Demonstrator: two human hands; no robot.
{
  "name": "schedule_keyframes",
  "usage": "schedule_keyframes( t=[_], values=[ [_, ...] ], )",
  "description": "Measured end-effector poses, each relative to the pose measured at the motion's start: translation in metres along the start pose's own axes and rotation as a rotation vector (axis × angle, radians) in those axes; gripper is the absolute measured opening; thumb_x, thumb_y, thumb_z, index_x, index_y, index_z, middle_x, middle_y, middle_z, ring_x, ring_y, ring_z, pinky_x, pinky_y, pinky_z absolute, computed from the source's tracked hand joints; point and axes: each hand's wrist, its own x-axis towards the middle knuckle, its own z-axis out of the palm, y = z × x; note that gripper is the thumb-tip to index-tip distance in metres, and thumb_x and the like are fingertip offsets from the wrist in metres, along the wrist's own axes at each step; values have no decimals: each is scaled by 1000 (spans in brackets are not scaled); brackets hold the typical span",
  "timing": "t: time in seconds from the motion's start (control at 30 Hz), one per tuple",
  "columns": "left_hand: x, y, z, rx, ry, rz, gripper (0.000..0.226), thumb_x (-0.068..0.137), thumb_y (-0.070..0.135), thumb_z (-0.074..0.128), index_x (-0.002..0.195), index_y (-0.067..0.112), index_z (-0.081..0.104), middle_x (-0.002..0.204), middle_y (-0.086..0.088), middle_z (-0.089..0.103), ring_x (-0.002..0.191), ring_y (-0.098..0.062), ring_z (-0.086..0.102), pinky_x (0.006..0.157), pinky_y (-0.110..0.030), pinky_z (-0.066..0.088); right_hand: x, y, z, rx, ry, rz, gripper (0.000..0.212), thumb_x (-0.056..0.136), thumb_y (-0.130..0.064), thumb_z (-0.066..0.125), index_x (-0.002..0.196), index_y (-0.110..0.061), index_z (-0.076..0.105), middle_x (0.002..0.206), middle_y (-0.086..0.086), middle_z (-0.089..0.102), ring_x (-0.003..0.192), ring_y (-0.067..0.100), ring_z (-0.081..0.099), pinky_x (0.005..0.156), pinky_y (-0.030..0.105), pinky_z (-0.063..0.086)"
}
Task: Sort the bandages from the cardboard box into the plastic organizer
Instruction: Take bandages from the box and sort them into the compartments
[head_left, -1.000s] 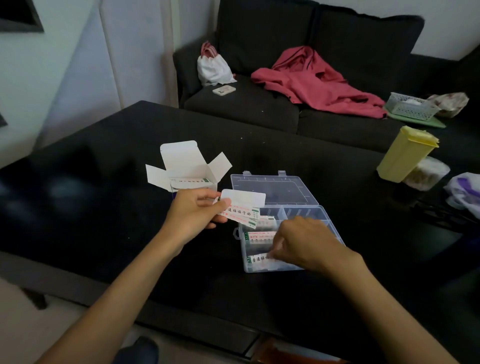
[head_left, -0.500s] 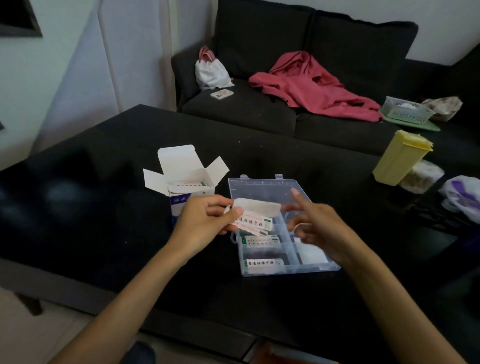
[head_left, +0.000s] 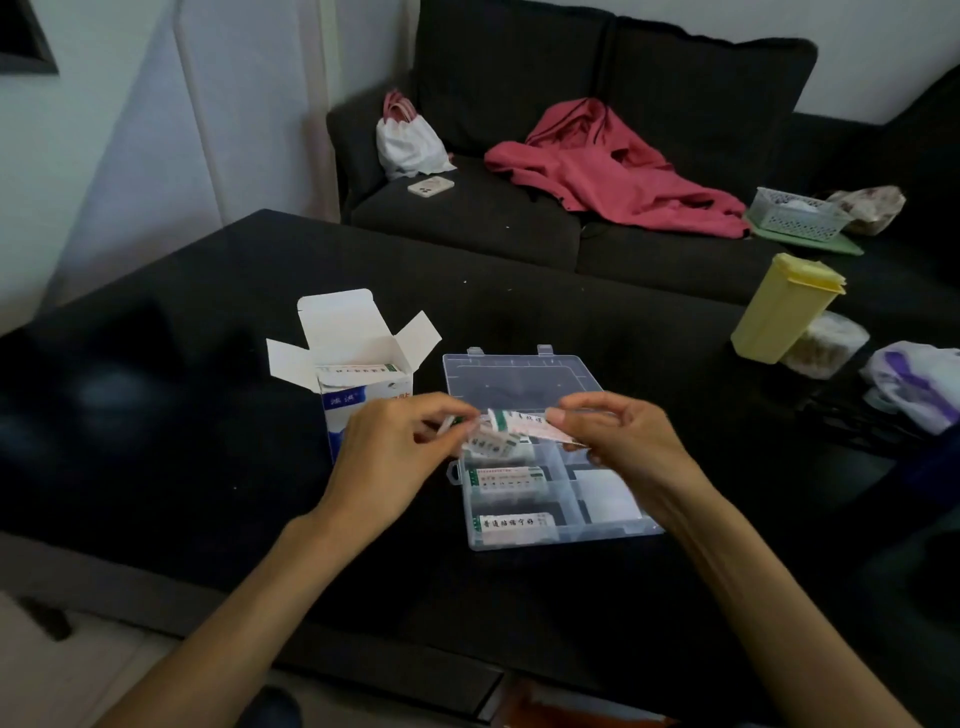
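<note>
Black surface (head_left: 156, 415) fills mid-frame, a dark sofa (head_left: 519, 234) behind. Since a second ago the right hand (head_left: 618, 441) has risen from the plastic organizer (head_left: 613, 530) to pinch the bandage (head_left: 524, 423) lying left-to-right at center; the left hand (head_left: 389, 457) pinches more strips. The cardboard box (head_left: 363, 384) stands open, left of the organizer.

Both hands hang over the far half of the plastic organizer (head_left: 550, 499), the left hand (head_left: 387, 457) and right hand (head_left: 623, 441) meeting over a blurred bandage (head_left: 519, 423), so that part is covered from above. The near compartments lie open to reach. The cardboard box (head_left: 358, 384), flaps raised, stands just left of the organizer and blocks that side. The counter (head_left: 156, 441) left of the box is bare; on the right, a yellow container (head_left: 779, 306) stands well apart.
</note>
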Motion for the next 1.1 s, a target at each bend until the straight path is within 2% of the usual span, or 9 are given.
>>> schedule_keyframes(
  t=[0.07,0.17,0.4,0.53,0.67,0.73,0.87,1.0,1.1],
  values=[
    [3,-2,-1,-87,40,-108,14,81,25,70,95,28,72,90,7,73,67,-1,68,66,-22,58,-2,2,-5,-158,34,-185,15,74,-13,75,86,-12,66,77,2,73,66,8,68,54,14,49],
    [4,-4,-6,-174,108,-223,10,82,21,72,91,23,73,84,5,72,63,-3,69,64,-22,56,-4,11,-8,-291,-64,-341,13,73,-9,74,84,-8,67,80,5,72,74,13,71,63,17,55],
    [8,-6,-13,-301,162,-316,7,83,19,71,87,25,72,82,7,72,64,-9,70,56,-16,53,0,26,4,-507,-297,-298,8,77,-7,73,81,-12,67,82,2,72,79,9,71,70,20,57],
    [8,-7,-14,-285,160,-321,6,83,21,71,88,25,72,84,6,72,60,-9,70,51,-14,49,6,37,10,-822,-265,-414,10,77,-18,76,78,-26,69,80,-10,72,76,-2,67,74,23,57],
    [7,-10,-15,-209,165,-324,7,83,24,71,90,26,72,88,6,71,47,-10,63,51,-15,49,6,35,12,-1056,-190,-475,2,82,-29,71,81,-30,70,83,-13,71,66,-8,57,64,14,45],
    [8,-10,-16,-204,166,-330,9,83,24,71,91,25,73,90,4,71,47,-11,63,54,-19,52,6,35,12,-1100,-180,-485,1,83,-29,69,84,-29,70,87,-12,70,67,-6,56,63,10,42],
    [9,-9,-16,-193,158,-344,10,82,24,71,93,23,73,89,5,70,48,-9,64,56,-18,53,5,36,16,-1163,-183,-491,8,78,-33,74,81,-28,69,85,-14,70,80,1,62,78,24,51],
    [9,-8,-17,-228,112,-383,8,82,25,72,90,25,74,86,8,72,55,-13,67,59,-21,54,3,34,23,-1195,-218,-514,14,76,-39,75,79,-27,68,86,-15,70,85,1,61,71,14,40],
    [9,-5,-19,-306,57,-453,7,83,27,71,89,27,73,84,10,72,50,-4,61,53,-13,46,5,31,16,-1115,-197,-468,18,73,-42,76,76,-27,66,80,-14,68,79,1,62,73,21,48]
  ],
)
